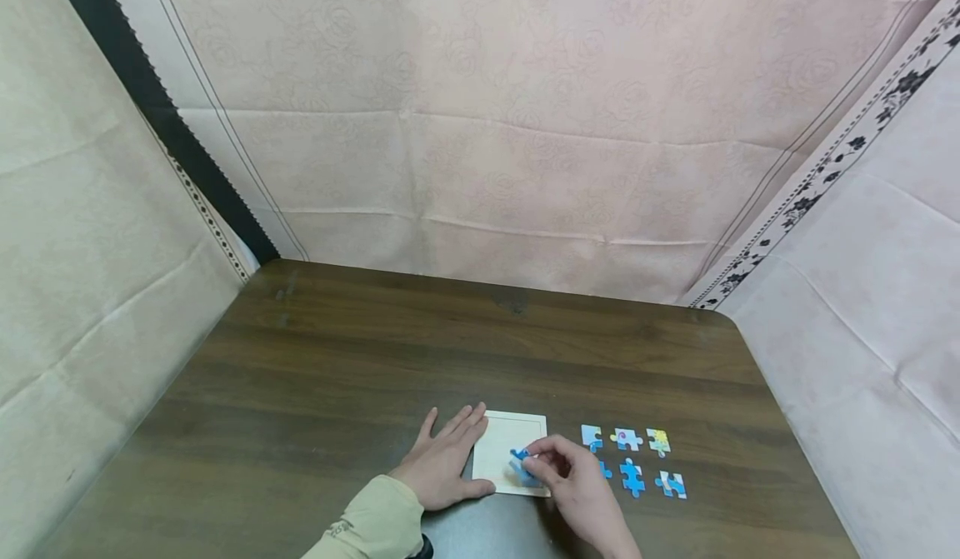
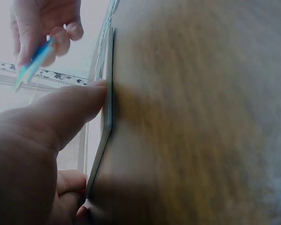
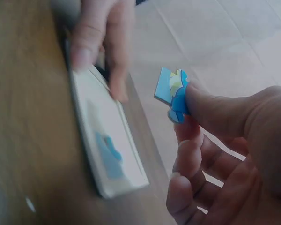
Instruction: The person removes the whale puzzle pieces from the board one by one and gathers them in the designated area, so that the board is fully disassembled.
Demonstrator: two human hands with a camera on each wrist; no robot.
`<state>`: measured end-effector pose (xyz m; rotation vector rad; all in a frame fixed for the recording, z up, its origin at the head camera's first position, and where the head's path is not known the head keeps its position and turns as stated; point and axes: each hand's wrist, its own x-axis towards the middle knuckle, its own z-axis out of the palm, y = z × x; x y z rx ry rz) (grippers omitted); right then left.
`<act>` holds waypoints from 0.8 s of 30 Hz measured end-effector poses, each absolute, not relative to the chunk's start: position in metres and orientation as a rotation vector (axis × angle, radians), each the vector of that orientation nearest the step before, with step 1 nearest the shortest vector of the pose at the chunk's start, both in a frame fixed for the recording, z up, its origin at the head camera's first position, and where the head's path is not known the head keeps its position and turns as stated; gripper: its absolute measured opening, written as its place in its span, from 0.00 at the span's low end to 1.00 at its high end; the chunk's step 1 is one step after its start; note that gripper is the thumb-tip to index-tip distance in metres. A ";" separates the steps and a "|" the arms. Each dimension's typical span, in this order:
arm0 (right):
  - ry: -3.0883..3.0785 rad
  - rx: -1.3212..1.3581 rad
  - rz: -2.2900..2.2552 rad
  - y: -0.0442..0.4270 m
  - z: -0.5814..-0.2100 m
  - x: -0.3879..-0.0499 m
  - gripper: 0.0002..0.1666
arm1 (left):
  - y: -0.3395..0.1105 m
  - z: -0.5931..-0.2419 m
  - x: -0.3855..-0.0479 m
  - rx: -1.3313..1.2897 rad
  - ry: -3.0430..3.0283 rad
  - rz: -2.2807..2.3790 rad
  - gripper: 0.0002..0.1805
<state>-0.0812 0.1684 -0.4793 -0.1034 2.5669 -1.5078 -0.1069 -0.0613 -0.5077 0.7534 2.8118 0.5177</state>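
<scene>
A white square puzzle board (image 1: 497, 436) lies flat near the table's front edge. My left hand (image 1: 448, 463) spreads its fingers along the board's left side, the thumb at the near edge; the left wrist view shows the thumb (image 2: 86, 96) touching the rim. Above the board's right part, my right hand (image 1: 573, 484) pinches a blue jigsaw puzzle piece (image 3: 179, 96) between thumb and fingers. The piece is tilted and apart from the board, with yellow-green and white in its print. A blurred blue patch shows on the board below it; I cannot tell whether that is a reflection.
Several loose jigsaw pieces (image 1: 632, 477) lie in two rows on the dark wooden table (image 1: 360, 359), right of the board. My right hand partly covers one of them. Pale cloth (image 1: 510, 167) hangs behind the table and on both sides.
</scene>
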 end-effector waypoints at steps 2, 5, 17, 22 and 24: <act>2.615 -0.060 -1.486 0.175 -0.476 -0.081 0.05 | -0.061 -0.508 -0.108 0.740 2.803 0.515 0.50; 2.678 0.012 -1.467 0.187 -0.475 -0.079 0.03 | -0.060 -0.508 -0.109 0.720 2.797 0.509 0.50; 2.831 0.147 -1.353 0.246 -0.461 -0.066 0.05 | -0.061 -0.509 -0.108 0.720 2.801 0.523 0.50; 2.884 0.196 -1.155 0.270 -0.460 -0.061 0.04 | -0.060 -0.510 -0.108 0.719 2.800 0.525 0.50; 2.886 0.231 -1.071 0.277 -0.461 -0.060 0.03 | -0.060 -0.510 -0.108 0.722 2.799 0.527 0.50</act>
